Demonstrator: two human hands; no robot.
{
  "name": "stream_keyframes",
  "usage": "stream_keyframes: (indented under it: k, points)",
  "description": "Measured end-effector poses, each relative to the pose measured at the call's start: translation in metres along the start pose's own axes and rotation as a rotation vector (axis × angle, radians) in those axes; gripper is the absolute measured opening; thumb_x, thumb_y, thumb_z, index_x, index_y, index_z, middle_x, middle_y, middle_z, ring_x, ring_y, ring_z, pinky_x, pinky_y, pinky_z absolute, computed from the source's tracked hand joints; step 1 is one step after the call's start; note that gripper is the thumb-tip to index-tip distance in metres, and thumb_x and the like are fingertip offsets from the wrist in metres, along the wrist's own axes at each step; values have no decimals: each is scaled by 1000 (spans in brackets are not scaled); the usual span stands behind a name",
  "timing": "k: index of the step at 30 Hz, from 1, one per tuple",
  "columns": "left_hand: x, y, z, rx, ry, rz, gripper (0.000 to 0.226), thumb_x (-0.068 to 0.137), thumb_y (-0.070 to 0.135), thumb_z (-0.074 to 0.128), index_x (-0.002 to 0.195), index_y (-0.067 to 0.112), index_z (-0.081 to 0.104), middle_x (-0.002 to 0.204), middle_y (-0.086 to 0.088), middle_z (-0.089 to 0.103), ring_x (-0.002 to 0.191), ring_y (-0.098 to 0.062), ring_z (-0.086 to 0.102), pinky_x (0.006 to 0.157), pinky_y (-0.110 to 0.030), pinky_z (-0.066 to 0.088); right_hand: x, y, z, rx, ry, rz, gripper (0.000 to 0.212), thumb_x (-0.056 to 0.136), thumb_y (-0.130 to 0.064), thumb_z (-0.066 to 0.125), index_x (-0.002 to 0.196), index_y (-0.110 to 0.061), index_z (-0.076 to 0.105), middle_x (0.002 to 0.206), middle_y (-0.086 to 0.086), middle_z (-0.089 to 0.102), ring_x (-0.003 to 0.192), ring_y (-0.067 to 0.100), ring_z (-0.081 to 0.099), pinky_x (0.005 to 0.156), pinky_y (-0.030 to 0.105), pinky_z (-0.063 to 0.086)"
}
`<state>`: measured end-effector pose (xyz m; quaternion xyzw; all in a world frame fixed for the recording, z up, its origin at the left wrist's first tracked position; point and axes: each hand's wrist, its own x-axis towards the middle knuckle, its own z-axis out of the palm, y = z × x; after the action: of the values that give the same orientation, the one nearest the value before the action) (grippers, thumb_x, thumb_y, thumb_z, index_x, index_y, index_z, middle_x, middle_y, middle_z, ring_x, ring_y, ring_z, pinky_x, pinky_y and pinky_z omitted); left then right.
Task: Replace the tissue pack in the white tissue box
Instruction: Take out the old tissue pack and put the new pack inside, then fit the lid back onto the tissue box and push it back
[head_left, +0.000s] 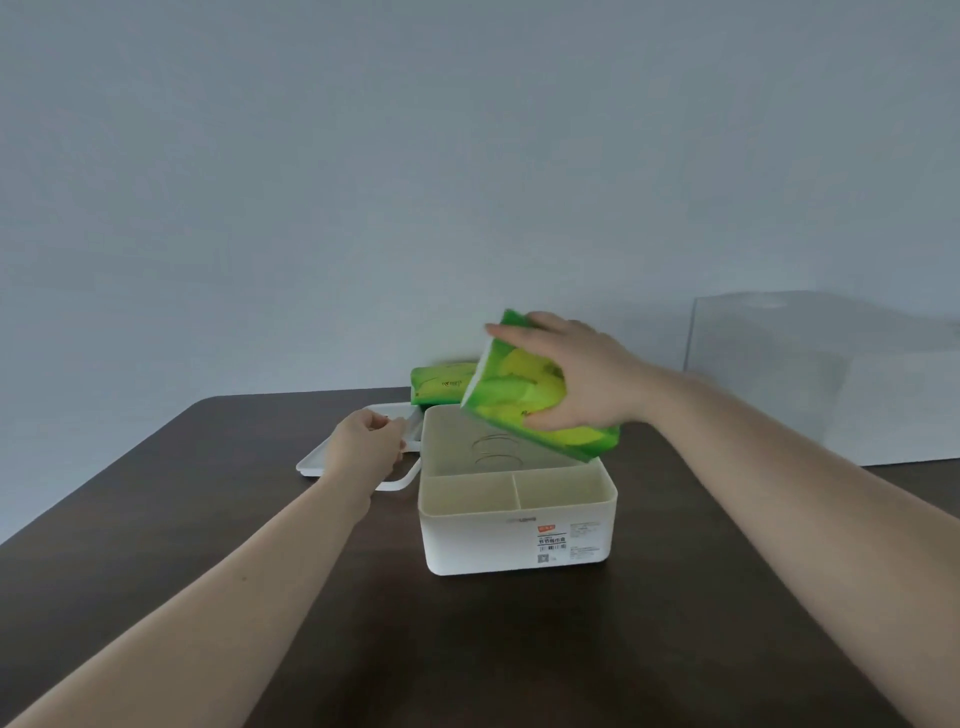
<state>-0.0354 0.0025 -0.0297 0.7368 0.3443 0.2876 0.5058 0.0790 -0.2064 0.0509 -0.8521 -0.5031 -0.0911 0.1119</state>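
The right hand (582, 379) grips the green tissue pack (524, 400) tilted over the white tissue box (514, 519) (left hand (363, 441) loosely curled, empty, beside it), and the pack's low corner could snag the rim.

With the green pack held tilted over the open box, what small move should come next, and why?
Probably level the tissue pack and lower it into the white box's large rear compartment. The right hand holds it tilted, one corner over the rim; that compartment looks empty and the lid lies aside.
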Motion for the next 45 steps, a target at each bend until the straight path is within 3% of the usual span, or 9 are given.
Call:
stream_keyframes:
  k: [5,13,18,21,26,32,38,41,45]
  points:
    - [13,-11,-5,35,24,7,14,86,14,48,76,13,58,81,-8,65,72,-22,54,68,-32,45,27,-24,22,-169,-165,-124,92,73,-44,69,145,-51,13,158,-8,21,139,27,28,110,47,28]
    - [34,-54,-21,649,-115,52,25,84,20,50,98,25,70,110,0,68,99,-24,62,82,-31,50,35,-3,48,18,-244,-96,70,74,-51,71,137,-43,43,148,-14,42,137,13,35,111,46,33]
    - [30,-65,-10,908,-240,328,40,83,50,56,119,31,60,124,9,48,108,-17,58,77,-33,48,25,6,51,335,-63,3,45,84,-47,64,124,-28,62,135,-8,58,127,10,49,105,28,36]
    - [30,-62,-6,997,-199,342,29,87,55,47,93,29,59,112,7,51,94,-19,58,67,-31,42,19,13,50,480,87,84,30,92,-36,55,115,-21,69,120,-6,68,111,10,58,87,16,41]
    - [37,-53,-20,704,71,366,33,94,33,46,63,22,39,66,1,52,71,-30,53,62,-33,37,12,26,49,504,146,185,28,94,-32,54,111,-18,70,114,-4,70,101,9,58,75,6,35]
    - [25,-18,-30,504,165,512,27,94,25,49,73,9,55,68,-1,47,73,-27,46,65,-32,32,6,19,38,523,194,211,26,95,-27,54,111,-16,70,116,-3,69,99,7,56,88,24,39]
    - [6,23,-41,468,43,700,28,95,23,48,83,0,58,80,-9,55,80,-26,49,68,-27,32,-1,11,27,771,335,330,40,92,-41,52,127,-22,57,121,0,62,108,16,59,96,30,44]
    - [-7,27,-40,469,-86,793,25,95,21,49,84,0,59,77,0,52,76,-6,49,66,-10,35,0,11,19,1032,435,454,58,87,-55,50,133,-20,49,130,3,57,115,22,59,100,44,49]
    - [-28,26,-32,433,-201,835,25,93,24,50,68,26,49,73,12,46,73,9,48,65,-6,35,-1,19,20,1078,325,578,28,70,-34,63,89,-14,59,89,12,56,81,21,60,77,34,48]
